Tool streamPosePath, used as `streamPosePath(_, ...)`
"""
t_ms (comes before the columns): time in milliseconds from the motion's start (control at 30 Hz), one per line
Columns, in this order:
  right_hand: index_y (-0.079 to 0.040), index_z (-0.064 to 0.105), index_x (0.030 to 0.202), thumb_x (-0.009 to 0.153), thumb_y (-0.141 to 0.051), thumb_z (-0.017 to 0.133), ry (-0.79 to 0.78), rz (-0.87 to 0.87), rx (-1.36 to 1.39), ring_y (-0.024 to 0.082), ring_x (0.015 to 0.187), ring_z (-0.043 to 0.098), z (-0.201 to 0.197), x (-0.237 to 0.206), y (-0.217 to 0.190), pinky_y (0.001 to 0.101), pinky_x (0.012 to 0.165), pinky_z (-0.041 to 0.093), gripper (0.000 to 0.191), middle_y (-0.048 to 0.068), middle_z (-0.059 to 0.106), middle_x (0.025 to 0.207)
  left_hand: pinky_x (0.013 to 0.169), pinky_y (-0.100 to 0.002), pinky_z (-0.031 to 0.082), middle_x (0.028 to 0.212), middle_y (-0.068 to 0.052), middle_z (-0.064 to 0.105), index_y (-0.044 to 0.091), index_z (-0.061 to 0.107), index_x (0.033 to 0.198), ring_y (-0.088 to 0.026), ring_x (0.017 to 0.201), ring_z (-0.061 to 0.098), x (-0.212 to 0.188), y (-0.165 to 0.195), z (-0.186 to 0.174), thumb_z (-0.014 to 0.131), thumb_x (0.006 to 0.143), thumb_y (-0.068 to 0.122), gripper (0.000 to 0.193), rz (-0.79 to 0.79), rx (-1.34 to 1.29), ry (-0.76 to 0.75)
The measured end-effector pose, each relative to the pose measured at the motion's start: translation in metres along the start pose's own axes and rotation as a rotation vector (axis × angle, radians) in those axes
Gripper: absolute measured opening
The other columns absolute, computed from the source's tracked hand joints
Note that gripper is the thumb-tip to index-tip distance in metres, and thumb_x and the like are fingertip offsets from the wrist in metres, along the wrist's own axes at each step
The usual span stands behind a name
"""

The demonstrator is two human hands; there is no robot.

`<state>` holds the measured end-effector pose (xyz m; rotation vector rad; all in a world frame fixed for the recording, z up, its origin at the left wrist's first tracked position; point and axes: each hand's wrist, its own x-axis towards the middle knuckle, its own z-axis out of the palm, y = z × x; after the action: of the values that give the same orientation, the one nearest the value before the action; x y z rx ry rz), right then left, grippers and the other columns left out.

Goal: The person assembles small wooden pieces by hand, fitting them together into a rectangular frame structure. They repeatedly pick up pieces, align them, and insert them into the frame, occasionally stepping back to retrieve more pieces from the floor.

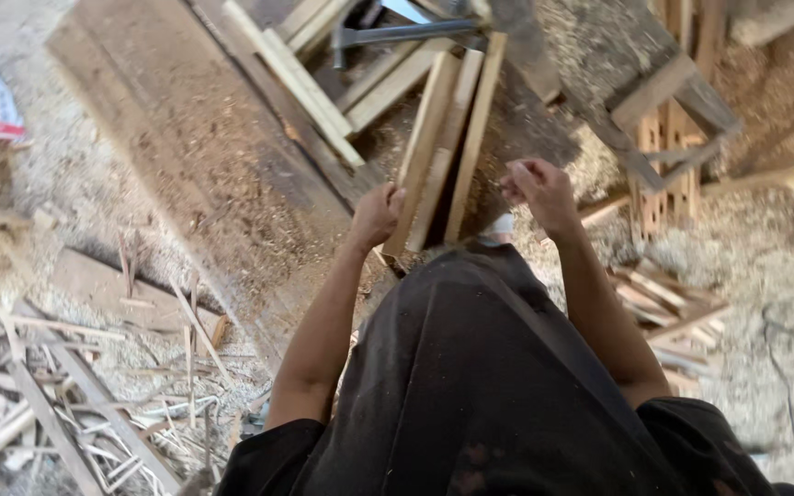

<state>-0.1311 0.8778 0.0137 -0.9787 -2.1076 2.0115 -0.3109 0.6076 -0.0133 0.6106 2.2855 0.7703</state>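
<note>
Left hand [376, 215] grips the near end of the wooden slat frame [443, 138], its long axis running away across the sawdusty bench [186, 138], while right hand [542, 191] looks clenched, maybe pinching something small.

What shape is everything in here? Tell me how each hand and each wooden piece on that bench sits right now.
Left hand: closed on the near end of the slat bundle.
Right hand: fingers curled shut beside the bundle; what they pinch is too small to tell.
Slat bundle: three pale slats held together, angled away.
Hammer: lying flat, untouched.
Workbench: coated in sawdust.
Offcuts: piled loosely on the floor.
</note>
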Motion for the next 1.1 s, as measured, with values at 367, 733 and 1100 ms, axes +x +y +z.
streamPosePath(367, -0.001, 0.062, 0.134, 0.108, -0.033, 0.056, -0.086, -0.120, 0.225, 0.017, 0.094, 0.075, 0.072, -0.006, -0.032, 0.0292, 0.081, 0.067, 0.042, 0.011, 0.074, 0.109, 0.111, -0.058, 0.041, 0.153, -0.041, 0.042, -0.010, 0.038, 0.157, -0.056, 0.135, 0.046, -0.074, -0.005, -0.034, 0.045, 0.117, 0.028, 0.056, 0.877, -0.175, 0.120)
streamPosePath(733, -0.004, 0.072, 0.109, 0.098, -0.028, 0.066, 0.752, 0.703, 0.500, 0.015, 0.072, 0.072, 0.005, -0.286, 0.191, 0.0276, 0.060, 0.059, 0.027, 0.008, 0.076, 0.088, 0.069, -0.041, 0.062, 0.105, -0.020, 0.074, 0.000, 0.056, 0.133, -0.031, 0.085, 0.075, -0.140, 0.117, 0.120, 0.073, 0.087, 0.047, 0.067, 0.246, 0.015, -0.804)
streamPosePath(1100, -0.001, 0.079, 0.098, 0.104, -0.038, 0.068, 0.549, 1.171, -0.192, 0.028, 0.079, 0.070, -0.195, -0.333, 0.416, 0.0437, 0.076, 0.059, 0.038, 0.020, 0.075, 0.094, 0.084, -0.052, 0.057, 0.109, -0.024, 0.073, 0.015, 0.054, 0.133, -0.044, 0.102, 0.071, -0.165, 0.014, 0.325, 0.078, 0.080, 0.051, 0.068, -0.261, 0.578, -0.823)
